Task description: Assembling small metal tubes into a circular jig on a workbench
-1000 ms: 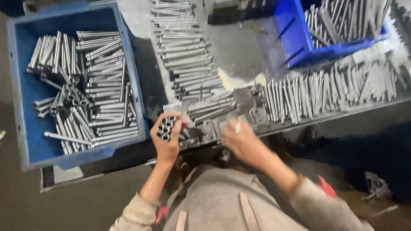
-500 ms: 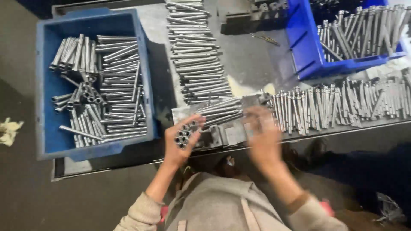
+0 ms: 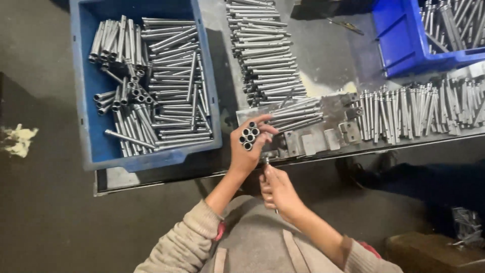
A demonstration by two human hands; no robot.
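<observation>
— What's the left hand (image 3: 247,146) doing?

— It is wrapped around a bundle of short metal tubes (image 3: 249,134), fingers curled tight, the open tube ends facing up toward the camera. The bundle sits at the near edge of the workbench (image 3: 151,174).

— And the right hand (image 3: 277,189)?

— Just below the left, close to the body. Its fingers are pinched on a thin metal pin (image 3: 267,162) whose tip points up toward the left palm; the two hands nearly touch.

— What lies just beyond the left hand?

— A loose fan of tubes (image 3: 295,114) resting on a grey metal jig (image 3: 323,136) with small blocks and hinges. Farther out is a long stacked column of tubes (image 3: 262,50).

— To the left of it?

— A blue plastic bin (image 3: 96,146) filled with tubes, some in rows, some jumbled.

— To the right?

— A row of upright-lying tubes (image 3: 419,108) along the bench edge, and beyond that a second blue bin (image 3: 404,45) holding more.

— The sleeves?

— Beige knit sleeves (image 3: 187,237) on both arms.
</observation>
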